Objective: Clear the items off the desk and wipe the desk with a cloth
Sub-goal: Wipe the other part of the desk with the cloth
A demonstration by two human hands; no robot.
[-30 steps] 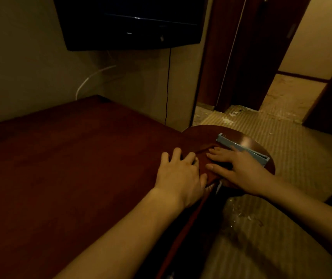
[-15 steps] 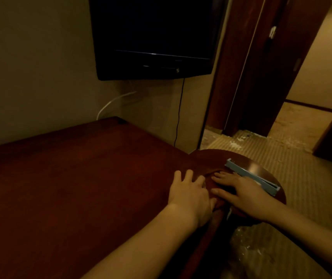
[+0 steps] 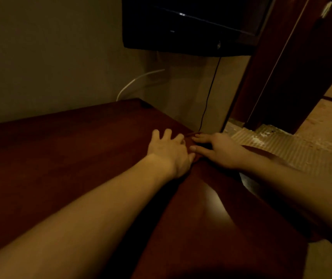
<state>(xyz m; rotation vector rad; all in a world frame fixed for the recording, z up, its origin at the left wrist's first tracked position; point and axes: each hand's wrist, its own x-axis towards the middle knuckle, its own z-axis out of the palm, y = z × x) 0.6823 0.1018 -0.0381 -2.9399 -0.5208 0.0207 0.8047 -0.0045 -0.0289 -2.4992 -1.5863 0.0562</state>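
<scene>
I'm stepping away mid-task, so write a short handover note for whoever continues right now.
Left hand: flat, fingers spread, pressing on the desk near its right edge.
Right hand: fingers straight, resting at the seam with the round side table.
No cloth is discernible; something dark lies under the right hand, too dim to identify.
Done: the visible desk surface holds no items.
Left: find the cloth and wipe the desk.
</scene>
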